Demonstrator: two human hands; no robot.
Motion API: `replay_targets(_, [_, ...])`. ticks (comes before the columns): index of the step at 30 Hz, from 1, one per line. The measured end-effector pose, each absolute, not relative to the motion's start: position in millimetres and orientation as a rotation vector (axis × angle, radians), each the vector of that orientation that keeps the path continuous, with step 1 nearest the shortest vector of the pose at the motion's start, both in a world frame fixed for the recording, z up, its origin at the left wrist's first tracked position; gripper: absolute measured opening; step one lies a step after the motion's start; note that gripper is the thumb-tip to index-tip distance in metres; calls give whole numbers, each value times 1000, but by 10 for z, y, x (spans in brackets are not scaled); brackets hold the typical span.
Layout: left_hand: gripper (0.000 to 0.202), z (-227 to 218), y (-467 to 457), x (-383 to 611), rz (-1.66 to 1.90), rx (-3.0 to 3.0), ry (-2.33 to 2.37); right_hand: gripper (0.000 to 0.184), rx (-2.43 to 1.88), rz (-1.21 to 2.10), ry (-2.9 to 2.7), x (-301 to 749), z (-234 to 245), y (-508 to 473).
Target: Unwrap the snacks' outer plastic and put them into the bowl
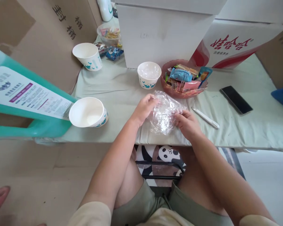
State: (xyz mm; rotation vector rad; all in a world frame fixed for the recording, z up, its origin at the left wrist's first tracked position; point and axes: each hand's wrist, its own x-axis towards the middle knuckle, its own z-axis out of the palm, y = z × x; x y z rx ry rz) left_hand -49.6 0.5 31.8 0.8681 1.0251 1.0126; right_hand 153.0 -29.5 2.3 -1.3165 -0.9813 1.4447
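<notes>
A crumpled clear plastic bag [163, 113] lies on the pale green cloth-covered table [122, 91] near its front edge. My left hand [143, 109] grips the bag's left side with curled fingers. My right hand [187, 123] pinches its right side. Just behind the bag stand a white paper bowl with blue print [149, 74] and a reddish bowl of wrapped snacks [184, 80]. A white pen-like stick [205, 118] lies right of my right hand.
A paper bowl lies on its side [88, 112] at the left, another stands upright [88, 56] further back. A black phone [236, 99] lies at the right. Cardboard boxes [160, 34] line the back, a teal container [25, 103] sits left, and a clear snack bowl [109, 34] stands far back.
</notes>
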Motion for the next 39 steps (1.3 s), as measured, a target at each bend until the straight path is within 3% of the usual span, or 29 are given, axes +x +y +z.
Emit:
replay_targets(3, [37, 289, 30, -476, 828, 973, 1061, 28, -1254, 1366, -940, 1516, -25, -243])
replay_targets(6, [18, 279, 58, -422, 807, 1102, 1132, 31, -1213, 1356, -987, 1568, 10, -234])
replay_targets(9, [11, 296, 78, -386, 810, 1117, 1129, 38, -1286, 1359, -1112, 1646, 48, -244])
replay_targets(17, [30, 257, 104, -537, 710, 1070, 1006, 17, -1201, 1347, -1051, 1809, 5, -125])
replay_targets(20, [22, 223, 103, -637, 792, 985, 962, 15, -1168, 1372, -1041, 1841, -4, -143])
replay_targets(22, [17, 200, 100, -698, 798, 978, 940, 23, -1160, 1392, -1089, 1846, -13, -178])
replay_targets(24, [28, 169, 101, -739, 770, 1001, 933, 34, -1198, 1345, -1151, 1828, -22, -214])
replay_targets(26, [35, 129, 108, -751, 774, 1133, 1014, 29, -1267, 1274, -1204, 1779, -26, -241])
replay_targets(27, [29, 108, 115, -747, 806, 1256, 1099, 23, -1290, 1253, -1211, 1744, -26, -247])
replay_targets(29, [20, 74, 130, -718, 937, 1543, 1320, 42, -1303, 1241, -1164, 1664, -23, -244])
replay_targets(31, [37, 68, 136, -665, 1118, 1730, 1528, 57, -1329, 1181, -1106, 1588, -20, -227])
replay_targets(35, [20, 151, 44, -488, 1356, 1809, 1675, 16, -1388, 998, -1177, 1471, -1, -215])
replay_targets(37, [12, 204, -44, -385, 1349, 1851, 1574, 16, -1310, 951, -1213, 1415, 21, -238])
replay_targets(39, [21, 235, -114, -305, 1300, 1831, 1419, 19, -1181, 996, -1189, 1356, 52, -273])
